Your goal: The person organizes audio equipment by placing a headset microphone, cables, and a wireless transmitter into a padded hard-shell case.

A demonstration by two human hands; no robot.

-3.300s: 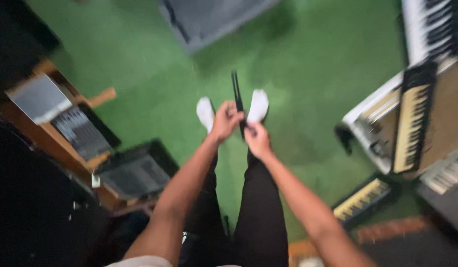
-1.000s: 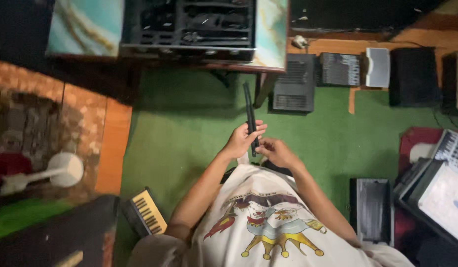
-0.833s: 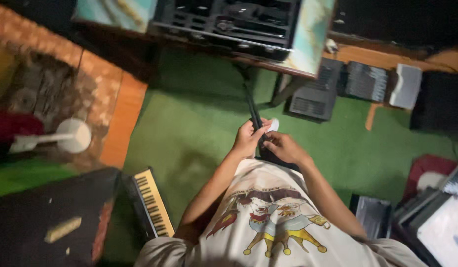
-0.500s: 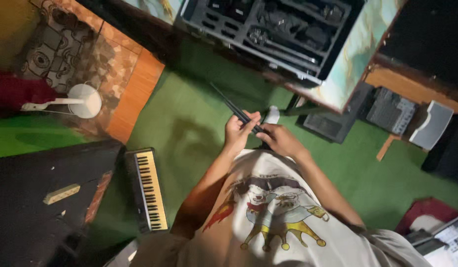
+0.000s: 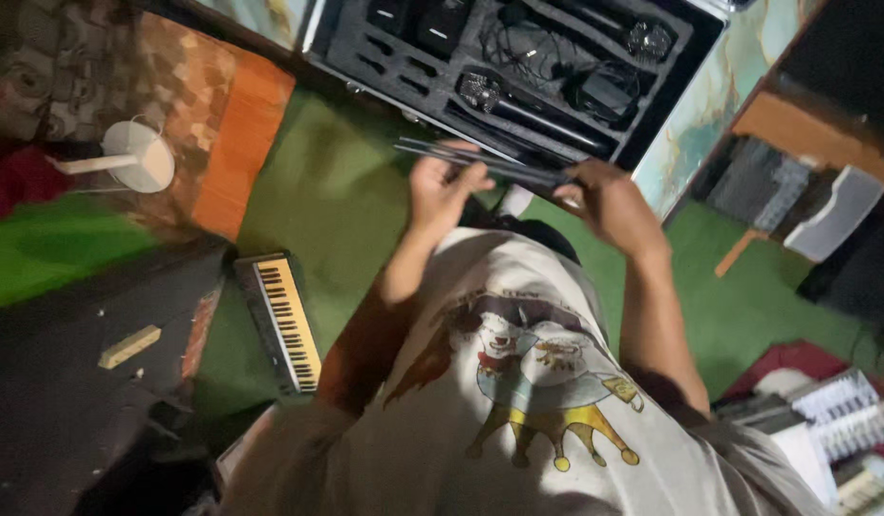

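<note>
I hold a thin black rod [image 5: 504,164] level in front of my chest, just before an open black case [image 5: 356,53]. My left hand [image 5: 444,187] grips its left part and my right hand [image 5: 609,203] grips its right end. The rod looks like two slim sticks lying side by side; motion blur hides the detail. The case has foam slots with microphones [image 5: 485,94] and coiled cables [image 5: 528,43] in it. My pale printed shirt [image 5: 528,382] fills the lower middle of the view.
A small keyboard [image 5: 284,320] lies on the green carpet [image 5: 337,205] at my left. A white round lamp-like object [image 5: 136,158] sits further left on a patterned rug. Grey and black audio boxes [image 5: 795,196] stand at the right; more keyboards [image 5: 848,430] lie at the lower right.
The view has swung and moved closer to the open case. The rod has turned from pointing away from me to lying level across my front, with my hands spread further apart on it.
</note>
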